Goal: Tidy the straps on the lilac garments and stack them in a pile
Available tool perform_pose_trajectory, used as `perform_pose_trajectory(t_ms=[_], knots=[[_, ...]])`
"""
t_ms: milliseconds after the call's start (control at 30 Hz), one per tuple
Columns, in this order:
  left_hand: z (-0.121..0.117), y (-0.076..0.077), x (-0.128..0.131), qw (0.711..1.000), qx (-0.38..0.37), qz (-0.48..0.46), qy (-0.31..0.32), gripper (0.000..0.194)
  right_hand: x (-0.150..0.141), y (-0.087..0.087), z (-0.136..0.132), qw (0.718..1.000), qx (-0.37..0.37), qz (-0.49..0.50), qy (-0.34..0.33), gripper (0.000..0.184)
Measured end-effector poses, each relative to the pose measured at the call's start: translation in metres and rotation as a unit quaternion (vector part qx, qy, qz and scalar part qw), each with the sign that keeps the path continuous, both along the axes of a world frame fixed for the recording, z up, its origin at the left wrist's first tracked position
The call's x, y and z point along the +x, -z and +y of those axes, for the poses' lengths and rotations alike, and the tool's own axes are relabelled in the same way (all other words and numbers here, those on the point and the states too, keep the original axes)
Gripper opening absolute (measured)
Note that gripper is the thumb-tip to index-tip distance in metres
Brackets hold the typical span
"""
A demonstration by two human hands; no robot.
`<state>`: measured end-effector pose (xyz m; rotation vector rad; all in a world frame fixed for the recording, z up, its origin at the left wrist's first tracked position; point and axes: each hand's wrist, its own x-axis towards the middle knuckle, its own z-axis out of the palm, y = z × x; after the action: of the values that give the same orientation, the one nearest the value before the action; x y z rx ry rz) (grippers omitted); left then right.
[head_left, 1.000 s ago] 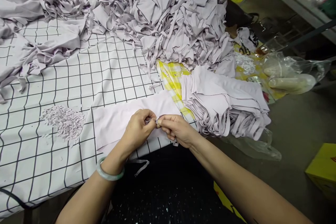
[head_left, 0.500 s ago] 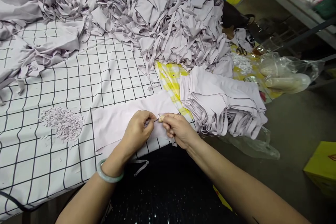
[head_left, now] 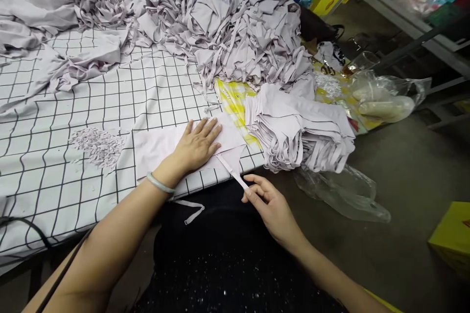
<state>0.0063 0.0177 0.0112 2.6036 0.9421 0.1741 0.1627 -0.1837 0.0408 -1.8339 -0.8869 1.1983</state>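
Note:
A pale lilac garment point(head_left: 161, 141) lies flat near the table's front edge. My left hand point(head_left: 199, 145) rests palm down on it, fingers spread. From beside that hand a narrow strap point(head_left: 232, 172) runs taut toward the lower right, off the table edge. My right hand point(head_left: 267, 200) pinches the strap's lower end between thumb and fingers. A small slider or ring shows where the strap begins near my left hand. A second strap point(head_left: 194, 212) hangs loose over the front edge, with a small hook or ring at its end.
A neat stack of lilac garments point(head_left: 304, 127) sits right of my hands. Behind it rises a large loose heap point(head_left: 253, 34). Small lilac pieces point(head_left: 99, 146) lie in a pile at left. Scissors point(head_left: 326, 68) and a plastic bag point(head_left: 385, 100) are at the far right.
My left hand has let go of its pinch and now lies flat on the garment. The right hand has moved down and right, drawing the strap out straight. The view has shifted slightly.

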Motion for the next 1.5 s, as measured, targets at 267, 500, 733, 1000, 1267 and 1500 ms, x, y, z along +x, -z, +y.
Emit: perform_pose_trajectory(t_ms=[267,500,733,1000,1267,1500], knots=[[0.004,-0.011,-0.003,0.999,-0.047,-0.008,-0.015,0.054,0.007,0.065,-0.022,0.962,0.042,0.226,0.144,0.043],[-0.061,-0.033,-0.097,0.918,0.046,-0.322,-0.225,0.020,-0.038,0.057,-0.009,0.985,0.073,0.068,-0.142,0.024],[-0.127,0.002,-0.129,0.953,0.026,-0.286,-0.100,0.044,-0.100,0.052,0.034,0.939,0.013,0.215,-0.269,0.044],[-0.141,0.015,-0.134,0.948,0.068,-0.287,-0.122,0.018,-0.065,-0.038,0.003,0.905,0.068,0.153,-0.392,0.022],[-0.144,0.001,-0.135,0.970,0.007,-0.214,-0.118,0.026,-0.073,-0.081,0.087,0.899,0.133,0.209,-0.361,0.016],[-0.145,0.004,-0.135,0.968,-0.017,-0.205,-0.142,0.027,-0.101,-0.053,0.151,0.927,0.178,0.263,-0.200,0.028]])
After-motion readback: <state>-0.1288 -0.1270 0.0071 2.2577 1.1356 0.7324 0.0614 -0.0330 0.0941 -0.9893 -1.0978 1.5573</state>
